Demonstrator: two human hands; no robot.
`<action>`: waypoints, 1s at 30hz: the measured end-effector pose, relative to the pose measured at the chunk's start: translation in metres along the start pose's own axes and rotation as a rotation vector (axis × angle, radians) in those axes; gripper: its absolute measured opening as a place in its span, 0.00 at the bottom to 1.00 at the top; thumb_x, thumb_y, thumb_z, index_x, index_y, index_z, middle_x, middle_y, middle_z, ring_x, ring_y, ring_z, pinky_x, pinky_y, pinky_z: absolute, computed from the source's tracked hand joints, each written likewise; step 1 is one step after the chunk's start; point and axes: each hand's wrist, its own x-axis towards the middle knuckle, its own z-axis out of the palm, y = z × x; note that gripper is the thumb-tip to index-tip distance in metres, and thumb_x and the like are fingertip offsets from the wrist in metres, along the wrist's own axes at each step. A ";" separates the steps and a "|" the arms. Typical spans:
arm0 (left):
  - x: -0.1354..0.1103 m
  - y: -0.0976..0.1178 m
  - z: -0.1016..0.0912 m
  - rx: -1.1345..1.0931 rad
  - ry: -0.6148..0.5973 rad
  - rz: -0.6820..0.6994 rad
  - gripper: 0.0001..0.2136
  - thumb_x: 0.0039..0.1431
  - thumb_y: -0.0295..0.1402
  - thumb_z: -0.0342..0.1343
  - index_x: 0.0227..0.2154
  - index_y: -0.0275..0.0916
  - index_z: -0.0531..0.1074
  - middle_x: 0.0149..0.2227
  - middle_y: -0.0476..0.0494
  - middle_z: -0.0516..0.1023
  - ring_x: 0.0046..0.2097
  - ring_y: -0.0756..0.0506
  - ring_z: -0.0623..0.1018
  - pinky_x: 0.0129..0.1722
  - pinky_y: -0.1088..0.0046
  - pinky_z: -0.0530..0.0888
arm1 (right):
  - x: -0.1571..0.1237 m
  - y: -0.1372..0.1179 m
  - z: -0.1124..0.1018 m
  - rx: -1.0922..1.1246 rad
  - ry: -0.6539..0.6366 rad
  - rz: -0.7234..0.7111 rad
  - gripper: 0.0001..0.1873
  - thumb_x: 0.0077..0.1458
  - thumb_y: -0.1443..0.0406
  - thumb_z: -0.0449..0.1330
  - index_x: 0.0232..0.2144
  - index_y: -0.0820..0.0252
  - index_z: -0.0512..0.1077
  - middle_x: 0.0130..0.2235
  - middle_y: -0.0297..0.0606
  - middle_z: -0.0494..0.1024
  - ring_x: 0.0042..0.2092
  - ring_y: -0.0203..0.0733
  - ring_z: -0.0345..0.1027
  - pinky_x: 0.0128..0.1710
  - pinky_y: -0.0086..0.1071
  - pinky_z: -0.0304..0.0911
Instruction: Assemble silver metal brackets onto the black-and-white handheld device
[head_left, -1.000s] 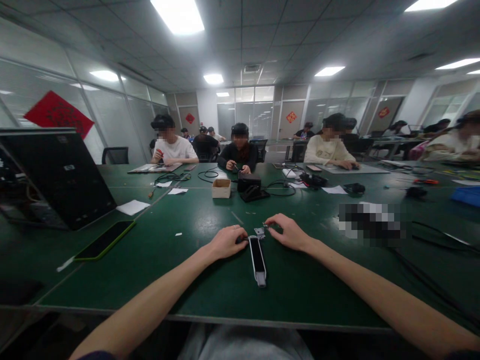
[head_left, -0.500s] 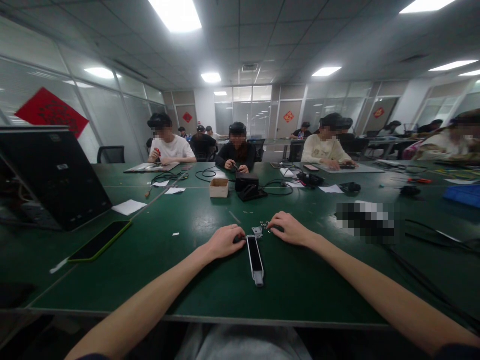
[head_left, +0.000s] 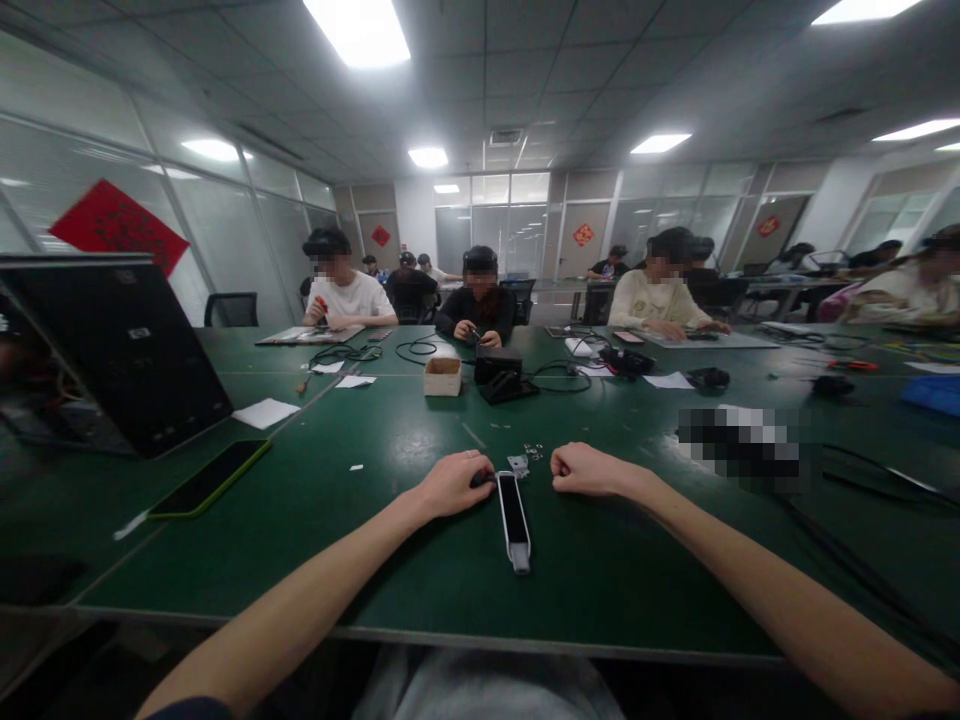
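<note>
My left hand (head_left: 454, 484) rests on the green table, its fingertips pinching a small dark object (head_left: 483, 479) beside a long black-and-silver bar (head_left: 514, 520). A small metal bracket (head_left: 517, 464) lies just above the bar's far end, with several tiny metal parts (head_left: 533, 452) scattered next to it. My right hand (head_left: 591, 471) lies curled into a loose fist to the right of the bar, a little apart from those parts. Nothing shows in its fingers, though the curl could hide something small.
A black laptop (head_left: 112, 350) stands at the left, with a phone (head_left: 210, 478) in a green case near it. Ahead are a small cardboard box (head_left: 442, 377), black cables, papers and co-workers (head_left: 480, 300) seated along the table. A pixelated patch (head_left: 739, 447) hides something at the right.
My right hand has moved back from the tiny metal parts, to the right, and has curled shut. My left hand and the bar have stayed in place.
</note>
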 end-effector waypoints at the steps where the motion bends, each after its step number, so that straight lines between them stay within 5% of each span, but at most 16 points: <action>1: 0.000 -0.001 0.001 0.001 0.003 0.000 0.06 0.59 0.32 0.55 0.38 0.38 0.72 0.35 0.47 0.75 0.36 0.47 0.75 0.36 0.74 0.70 | -0.002 -0.004 0.000 -0.008 -0.010 0.004 0.02 0.45 0.68 0.62 0.23 0.59 0.71 0.25 0.34 0.73 0.25 0.36 0.65 0.21 0.27 0.56; 30: -0.001 0.002 -0.002 0.009 0.011 -0.003 0.06 0.59 0.32 0.53 0.37 0.39 0.72 0.36 0.47 0.75 0.36 0.47 0.75 0.36 0.73 0.70 | -0.005 -0.024 0.025 0.021 0.360 -0.442 0.04 0.53 0.71 0.57 0.32 0.59 0.69 0.34 0.38 0.73 0.37 0.41 0.65 0.38 0.36 0.64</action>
